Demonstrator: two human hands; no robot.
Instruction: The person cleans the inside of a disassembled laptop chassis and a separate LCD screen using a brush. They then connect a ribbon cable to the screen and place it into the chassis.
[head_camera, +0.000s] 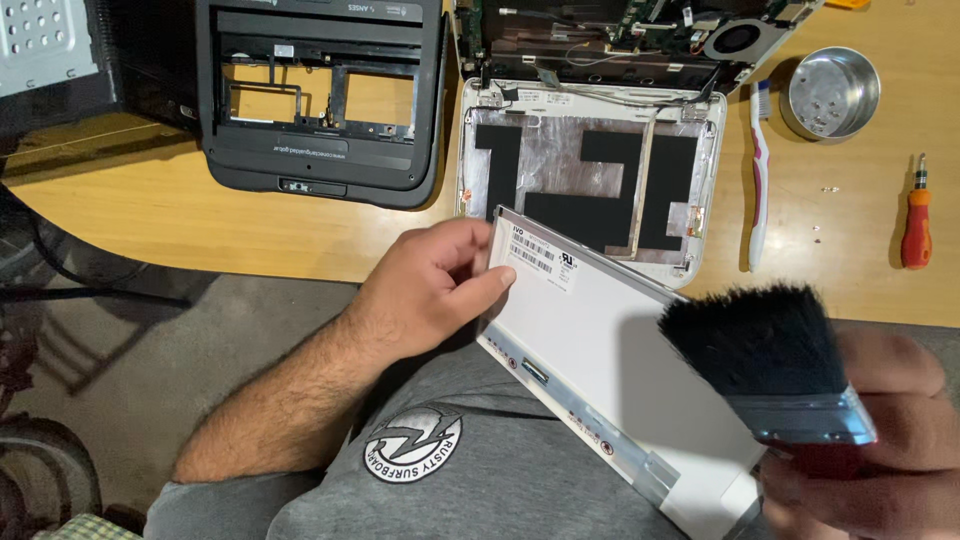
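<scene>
Holding a flat screen panel (610, 350) over the lap, back side up, the left hand (435, 285) grips its top left corner: thumb on the near face, the other fingers wrapped behind the edge, pinching it. Right hand (870, 450), at the panel's lower right end, holds a wide black-bristled brush (770, 350) by its metal band; it is blurred and close to the lens, fingers closed round the handle, bristles raised just over the panel's right part, contact cannot be told.

Progress, judged from the layout: the panel is already out of its lid and free in hand, so removal looks done; dusting seems under way, refitting not yet done.

Just beyond the panel, on the wooden bench (250, 225), lies the white laptop lid (590, 170), empty, showing foil and black tape strips. Beyond the panel again, joined to that lid, is the opened laptop base (620, 40) with bare boards, loose wires and a round fan (738, 40). Right of the panel and farther off: a pink-and-white toothbrush (760, 175), a small metal bowl (830, 92) with a few tiny bits inside, an orange screwdriver (916, 215). Up left of the panel, a black plastic frame (320, 100) with cut-out openings, and a grey metal case (45, 45) at the far corner.
</scene>
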